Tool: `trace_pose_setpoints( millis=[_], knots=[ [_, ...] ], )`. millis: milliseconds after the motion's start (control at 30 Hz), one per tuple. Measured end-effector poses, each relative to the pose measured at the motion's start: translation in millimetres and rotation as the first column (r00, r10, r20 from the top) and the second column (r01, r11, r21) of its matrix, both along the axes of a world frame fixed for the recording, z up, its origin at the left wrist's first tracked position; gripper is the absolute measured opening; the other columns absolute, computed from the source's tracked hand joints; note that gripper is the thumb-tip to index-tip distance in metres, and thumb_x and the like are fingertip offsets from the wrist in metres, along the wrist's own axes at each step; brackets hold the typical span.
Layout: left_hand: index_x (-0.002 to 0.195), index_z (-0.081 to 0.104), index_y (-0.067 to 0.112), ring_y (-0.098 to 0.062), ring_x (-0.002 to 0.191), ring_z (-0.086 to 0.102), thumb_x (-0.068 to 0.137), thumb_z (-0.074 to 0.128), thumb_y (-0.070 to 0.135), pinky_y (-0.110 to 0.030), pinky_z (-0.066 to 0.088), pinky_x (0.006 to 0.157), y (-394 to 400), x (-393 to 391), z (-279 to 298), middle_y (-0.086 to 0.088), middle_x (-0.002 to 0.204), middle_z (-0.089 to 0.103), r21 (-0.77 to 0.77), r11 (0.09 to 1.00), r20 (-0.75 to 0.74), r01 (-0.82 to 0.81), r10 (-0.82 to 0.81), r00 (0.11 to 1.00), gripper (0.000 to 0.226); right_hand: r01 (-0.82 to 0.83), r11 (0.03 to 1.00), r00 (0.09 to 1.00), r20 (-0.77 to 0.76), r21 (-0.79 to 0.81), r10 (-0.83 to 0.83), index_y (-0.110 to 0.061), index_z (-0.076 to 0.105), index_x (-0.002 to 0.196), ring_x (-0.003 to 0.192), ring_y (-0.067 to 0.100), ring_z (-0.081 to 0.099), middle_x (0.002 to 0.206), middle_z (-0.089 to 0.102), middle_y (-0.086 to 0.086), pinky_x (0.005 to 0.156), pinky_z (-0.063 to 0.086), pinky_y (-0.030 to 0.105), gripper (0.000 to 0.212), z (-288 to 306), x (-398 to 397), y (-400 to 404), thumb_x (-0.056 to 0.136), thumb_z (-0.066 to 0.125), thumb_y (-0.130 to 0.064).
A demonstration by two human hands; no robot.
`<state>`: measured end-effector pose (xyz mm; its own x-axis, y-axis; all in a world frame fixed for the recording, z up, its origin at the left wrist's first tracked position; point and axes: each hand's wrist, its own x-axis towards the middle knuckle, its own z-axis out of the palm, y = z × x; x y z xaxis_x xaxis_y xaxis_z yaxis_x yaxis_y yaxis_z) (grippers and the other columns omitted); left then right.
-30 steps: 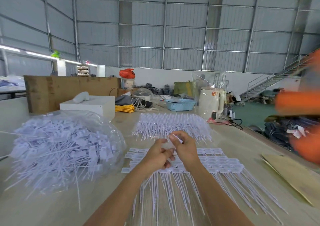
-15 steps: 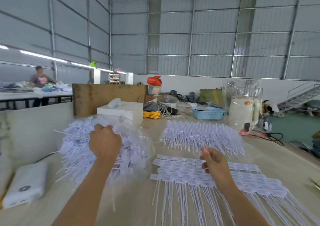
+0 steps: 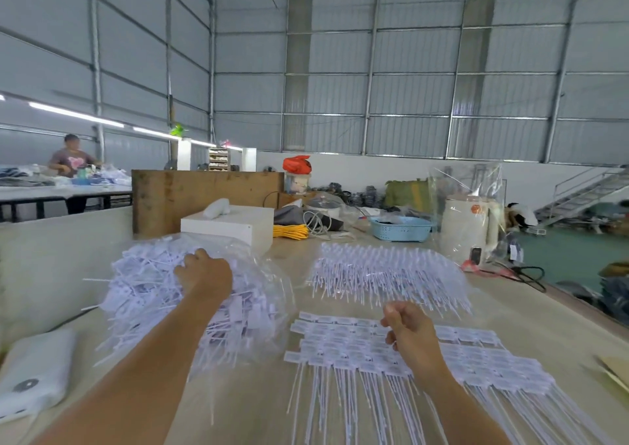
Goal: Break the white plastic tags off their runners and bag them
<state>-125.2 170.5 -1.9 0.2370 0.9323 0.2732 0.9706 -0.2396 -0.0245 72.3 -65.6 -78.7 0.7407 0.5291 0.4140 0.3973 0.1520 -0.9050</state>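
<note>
The left hand reaches into the clear bag of loose tags on the left of the table; its fingers are buried, so I cannot tell what they grip. Those tags lie jumbled, tails pointing every way. The right hand hovers with fingers curled over the sheets of tags on runners, heads in rows across the table, long tails running toward the person. A second bagged bundle lies beyond, tails also pointing near
</note>
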Motion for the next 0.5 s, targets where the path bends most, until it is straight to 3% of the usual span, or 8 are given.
trace_pose_setpoints(
  millis=[67,133,167,233,300,333,400,500],
  knots=[
    [0.127,0.053,0.017,-0.031,0.128,0.032,0.093,0.043,0.02,-0.049,0.03,0.105,-13.1,9.0,6.1,-0.011,0.135,0.038,0.127,0.991,0.009,-0.029,0.028,1.0,0.036,0.018,0.999,0.999,0.041,-0.04,-0.016,-0.012,0.06,0.093,0.07,0.02,0.057,0.087,0.062,0.011,0.054,0.048,0.019,0.008,-3.9,4.3,3.7,0.095,0.053,-0.014],
    [0.112,0.063,0.011,-0.033,0.115,0.041,0.084,0.054,0.013,-0.048,0.035,0.096,-35.0,22.5,10.4,-0.013,0.121,0.048,0.368,0.927,0.124,0.07,-0.124,0.984,0.029,0.049,0.995,0.994,0.098,-0.086,-0.04,-0.011,0.06,0.09,0.079,0.024,0.058,0.087,0.062,0.008,0.067,0.049,0.028,0.005,-9.1,9.7,7.4,0.093,0.056,-0.012],
    [0.103,0.067,0.007,-0.035,0.106,0.046,0.076,0.061,0.007,-0.046,0.038,0.088,-47.2,31.0,9.9,-0.014,0.112,0.052,0.48,0.86,0.201,0.174,-0.302,0.932,0.027,0.076,0.988,0.988,0.143,-0.135,-0.056,-0.012,0.059,0.09,0.078,0.022,0.058,0.083,0.061,0.003,0.069,0.047,0.027,0.003,-12.2,12.8,8.6,0.092,0.057,-0.012],
    [0.095,0.07,0.006,-0.034,0.095,0.052,0.069,0.063,-0.006,-0.043,0.042,0.08,-74.4,48.8,4.3,-0.014,0.102,0.057,0.566,0.674,0.275,0.475,-0.698,0.661,0.029,0.127,0.957,0.966,0.25,-0.261,-0.06,-0.014,0.058,0.093,0.069,0.015,0.052,0.072,0.054,-0.011,0.065,0.044,0.022,0.004,-18.1,18.5,9.1,0.092,0.056,-0.011],
    [0.096,0.07,0.01,-0.025,0.095,0.057,0.08,0.053,-0.007,-0.039,0.048,0.085,-99.8,64.0,-7.4,-0.007,0.1,0.06,0.302,0.531,0.387,0.792,-0.827,0.407,0.029,0.153,0.921,0.948,0.317,-0.358,-0.035,-0.013,0.06,0.097,0.061,0.008,0.048,0.066,0.049,-0.017,0.061,0.042,0.021,0.01,-22.3,21.3,9.0,0.09,0.055,-0.009],
    [0.098,0.069,0.012,-0.021,0.097,0.059,0.085,0.049,-0.003,-0.037,0.049,0.087,-108.6,70.1,-16.7,-0.004,0.102,0.062,0.087,0.477,0.418,0.874,-0.814,0.403,0.028,0.151,0.908,0.946,0.325,-0.391,-0.018,-0.012,0.061,0.097,0.058,0.006,0.047,0.064,0.049,-0.016,0.06,0.041,0.021,0.012,-23.1,21.0,8.2,0.088,0.054,-0.008],
    [0.106,0.067,0.015,-0.019,0.102,0.06,0.089,0.05,0.007,-0.031,0.049,0.09,-116.0,79.7,-38.6,-0.004,0.111,0.064,-0.21,0.489,0.285,0.847,-0.798,0.531,0.025,0.14,0.884,0.943,0.333,-0.446,0.019,-0.011,0.062,0.095,0.059,0.011,0.047,0.063,0.051,-0.008,0.063,0.044,0.026,0.013,-24.1,20.9,6.8,0.086,0.053,-0.008],
    [0.118,0.057,0.016,-0.023,0.108,0.058,0.091,0.051,0.02,-0.031,0.046,0.087,-119.3,79.4,-58.9,-0.006,0.121,0.059,-0.264,0.628,0.031,0.732,-0.753,0.657,0.028,0.169,0.847,0.925,0.379,-0.503,0.04,-0.016,0.064,0.094,0.067,0.014,0.052,0.072,0.057,-0.004,0.066,0.044,0.023,0.013,-23.0,22.6,4.0,0.086,0.053,-0.015]
  ],
)
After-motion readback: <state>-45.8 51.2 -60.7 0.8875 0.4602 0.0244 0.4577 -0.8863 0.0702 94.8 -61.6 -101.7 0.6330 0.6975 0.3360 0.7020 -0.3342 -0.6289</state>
